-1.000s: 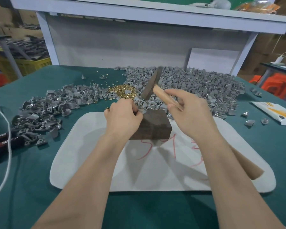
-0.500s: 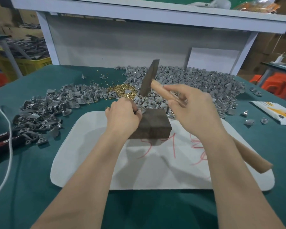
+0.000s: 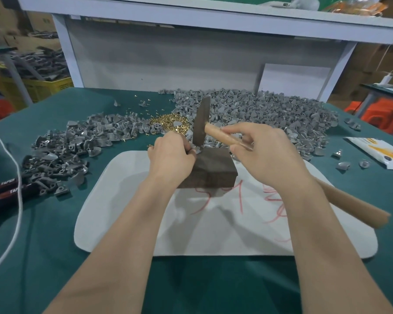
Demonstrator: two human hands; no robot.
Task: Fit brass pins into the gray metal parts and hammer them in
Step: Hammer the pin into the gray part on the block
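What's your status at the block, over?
Left hand pinches gray part on dark block. Right hand grips hammer, head just above part. Left hand close beside strike point.

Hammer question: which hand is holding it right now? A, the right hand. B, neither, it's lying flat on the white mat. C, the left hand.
A: the right hand grips the hammer by its wooden handle with the head raised, while the left hand pinches a gray part on the dark block.
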